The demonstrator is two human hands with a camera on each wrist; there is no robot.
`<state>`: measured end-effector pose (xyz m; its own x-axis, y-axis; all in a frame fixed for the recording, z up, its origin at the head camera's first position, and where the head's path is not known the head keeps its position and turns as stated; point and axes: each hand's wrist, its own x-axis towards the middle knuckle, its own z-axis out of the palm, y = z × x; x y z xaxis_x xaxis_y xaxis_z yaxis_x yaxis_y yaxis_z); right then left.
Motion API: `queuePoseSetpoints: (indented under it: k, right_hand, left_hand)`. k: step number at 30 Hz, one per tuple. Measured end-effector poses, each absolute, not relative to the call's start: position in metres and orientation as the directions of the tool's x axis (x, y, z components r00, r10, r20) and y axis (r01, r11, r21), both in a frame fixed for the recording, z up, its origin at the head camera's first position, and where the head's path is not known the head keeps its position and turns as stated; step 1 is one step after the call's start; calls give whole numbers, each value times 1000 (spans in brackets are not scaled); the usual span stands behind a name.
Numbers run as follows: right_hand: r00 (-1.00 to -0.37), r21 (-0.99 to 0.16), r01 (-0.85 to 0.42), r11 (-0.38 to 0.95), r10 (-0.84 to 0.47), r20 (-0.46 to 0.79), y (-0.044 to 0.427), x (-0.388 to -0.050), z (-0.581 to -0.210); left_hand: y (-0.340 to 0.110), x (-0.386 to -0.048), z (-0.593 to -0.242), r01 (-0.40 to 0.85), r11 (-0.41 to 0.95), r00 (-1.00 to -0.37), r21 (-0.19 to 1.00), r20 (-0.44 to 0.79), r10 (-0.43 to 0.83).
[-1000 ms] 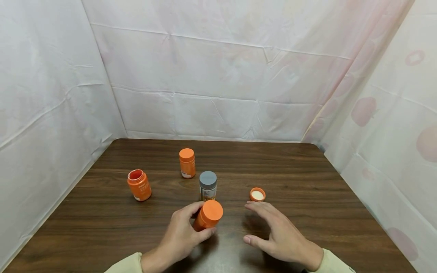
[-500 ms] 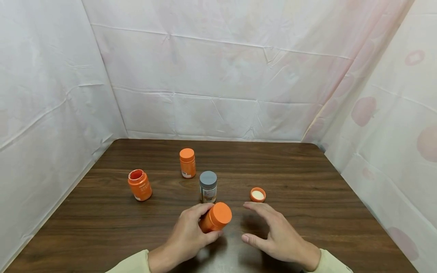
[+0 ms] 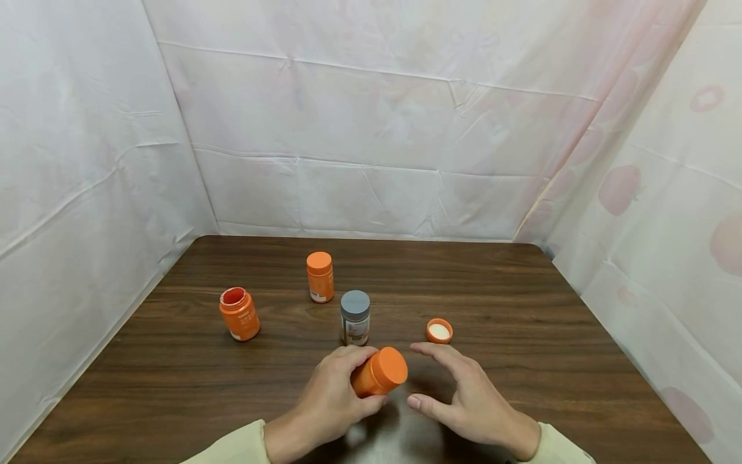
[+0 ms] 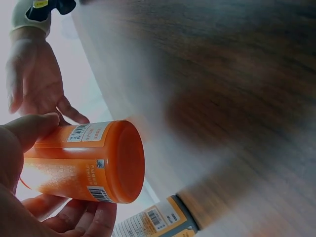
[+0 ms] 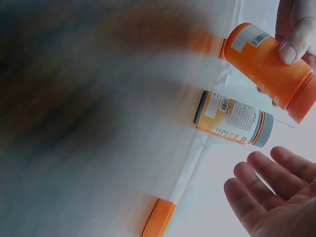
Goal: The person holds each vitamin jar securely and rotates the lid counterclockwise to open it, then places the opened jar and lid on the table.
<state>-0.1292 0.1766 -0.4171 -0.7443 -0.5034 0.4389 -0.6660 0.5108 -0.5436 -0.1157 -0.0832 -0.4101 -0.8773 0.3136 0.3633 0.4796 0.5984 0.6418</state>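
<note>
My left hand grips an orange bottle round its body, its orange cap tilted to the right. In the left wrist view the bottle's base and barcode labels show, the base lifted off the table. To the right, my right hand holds nothing; its fingers are spread and slightly bent, apart from the bottle. Just beyond the left hand stands a bottle with a grey cap. Beyond the right fingertips an orange cap lies with its white inside up.
An uncapped orange bottle stands at the left of the brown wooden table. Farther back is a capped orange bottle, upright. White sheets hang round the table's back and sides.
My left hand has carried the orange bottle to the right, toward the right hand, and the bottle leans further that way. My right hand has shifted very slightly left.
</note>
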Motion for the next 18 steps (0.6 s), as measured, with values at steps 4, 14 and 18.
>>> queuePoseSetpoints:
  k: [4, 14, 18]
  right_hand:
    - [-728, -546, -684, 484, -507, 462, 174, -129, -417]
    - [-701, -543, -710, 447, -513, 495, 171, -130, -414]
    - [-696, -540, -716, 442, -514, 501, 170, -131, -414]
  left_hand:
    - [-79, -116, -410, 500, 598, -866, 626, 377, 330]
    - [-73, -116, -410, 503, 630, -864, 592, 357, 355]
    - [-72, -116, -412, 499, 640, -867, 584, 346, 359]
